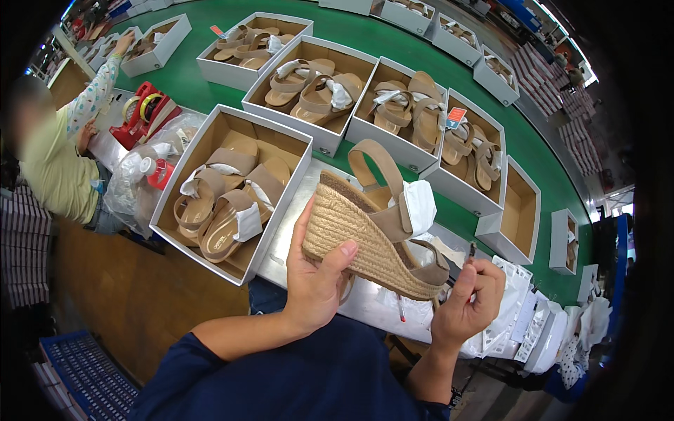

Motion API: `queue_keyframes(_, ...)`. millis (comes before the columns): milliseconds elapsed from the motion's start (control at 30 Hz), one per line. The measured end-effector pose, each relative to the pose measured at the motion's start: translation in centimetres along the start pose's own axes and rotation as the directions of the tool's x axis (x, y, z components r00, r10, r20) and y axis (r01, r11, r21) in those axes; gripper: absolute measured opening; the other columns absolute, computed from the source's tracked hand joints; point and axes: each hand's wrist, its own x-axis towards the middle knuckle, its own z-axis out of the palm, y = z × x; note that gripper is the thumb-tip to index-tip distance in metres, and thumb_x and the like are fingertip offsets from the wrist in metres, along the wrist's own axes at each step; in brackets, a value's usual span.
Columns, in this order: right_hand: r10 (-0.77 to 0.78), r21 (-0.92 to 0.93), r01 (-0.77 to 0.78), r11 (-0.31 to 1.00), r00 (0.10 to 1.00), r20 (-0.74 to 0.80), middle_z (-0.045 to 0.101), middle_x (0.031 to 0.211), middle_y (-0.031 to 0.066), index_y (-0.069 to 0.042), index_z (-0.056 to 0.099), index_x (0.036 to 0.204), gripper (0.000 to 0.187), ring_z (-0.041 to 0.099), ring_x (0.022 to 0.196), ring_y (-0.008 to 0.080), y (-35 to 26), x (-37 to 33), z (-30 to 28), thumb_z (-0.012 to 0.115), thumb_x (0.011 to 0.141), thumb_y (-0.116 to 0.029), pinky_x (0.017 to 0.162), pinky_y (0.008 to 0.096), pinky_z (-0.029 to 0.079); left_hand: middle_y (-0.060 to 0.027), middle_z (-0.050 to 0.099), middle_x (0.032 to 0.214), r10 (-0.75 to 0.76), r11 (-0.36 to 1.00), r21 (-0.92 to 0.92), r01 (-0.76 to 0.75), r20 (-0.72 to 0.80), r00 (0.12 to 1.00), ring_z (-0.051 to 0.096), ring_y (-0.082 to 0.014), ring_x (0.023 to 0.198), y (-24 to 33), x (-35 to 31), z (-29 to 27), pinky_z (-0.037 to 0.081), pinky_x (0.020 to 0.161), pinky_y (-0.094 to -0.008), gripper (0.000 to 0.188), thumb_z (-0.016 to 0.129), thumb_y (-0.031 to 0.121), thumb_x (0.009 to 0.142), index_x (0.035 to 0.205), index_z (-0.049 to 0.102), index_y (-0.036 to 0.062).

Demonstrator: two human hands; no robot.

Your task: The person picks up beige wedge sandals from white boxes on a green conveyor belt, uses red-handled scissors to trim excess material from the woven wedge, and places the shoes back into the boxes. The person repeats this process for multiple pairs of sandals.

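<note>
My left hand (316, 284) grips a tan wedge sandal (354, 228) by its braided, rope-like sole, with the thumb pressed on the side. The sandal is tilted, its heel up to the left and its toe down to the right. White paper is wrapped round its buckle strap and tucked under the toe strap. Close to the toe, my right hand (467, 305) pinches a slim tool with a dark tip (472, 249); most of it is hidden in the fingers, so its kind is unclear. The tool is apart from the sandal.
An open shoebox (277, 140) with two sandals stands at my left. More boxes of sandals (326, 52) line the green conveyor (337, 24). Plastic bags and papers (516, 295) lie at right. A co-worker (63, 168) reaches toward a box near a red tape dispenser (144, 116).
</note>
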Motion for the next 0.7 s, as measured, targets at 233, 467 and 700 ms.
queue_keyframes(233, -0.175, -0.121, 0.195, 0.973, 0.972, 0.159, 0.065, 0.091, 0.0133, -0.002, 0.057, 0.071, 0.022, 0.060, 0.076, 0.0253, -2.6, -0.4, 1.1, 0.072, 0.084, -0.011, 0.063, 0.0339, 0.047, -0.0137, 0.050, 0.132, 0.017, 0.994, 0.111, -0.017, 0.001, 1.000, 0.055, -0.0173, 0.117, -0.3, -0.3, 0.0, 0.047, 0.100, -0.0327, 0.075, 0.060, 0.000, 0.092, 0.153, 0.017, 0.0017)
queue_keyframes(467, -0.222, -0.253, 0.274, 0.928, 0.951, 0.213, 0.065, 0.093, 0.0085, -0.007, 0.055, 0.067, 0.032, 0.063, 0.078, 0.0276, -4.1, -0.7, 3.5, 0.075, 0.084, -0.026, 0.064, 0.0380, 0.048, -0.0148, 0.048, 0.134, 0.082, 0.982, 0.170, -0.089, 0.047, 0.996, 0.054, -0.0181, 0.118, -0.5, -0.6, 0.0, 0.048, 0.100, -0.0324, 0.078, 0.061, -0.004, 0.091, 0.153, 0.014, 0.0012)
queue_keyframes(700, -0.278, -0.236, 0.319, 0.918, 0.941, 0.192, 0.065, 0.094, 0.0068, -0.007, 0.053, 0.067, 0.034, 0.063, 0.080, 0.0273, -3.8, -0.6, 3.9, 0.074, 0.085, -0.027, 0.065, 0.0383, 0.047, -0.0149, 0.046, 0.136, 0.119, 0.979, 0.157, -0.129, 0.068, 0.991, 0.053, -0.0191, 0.121, -0.8, -0.7, -0.4, 0.048, 0.101, -0.0332, 0.080, 0.060, -0.006, 0.091, 0.154, 0.012, 0.0022)
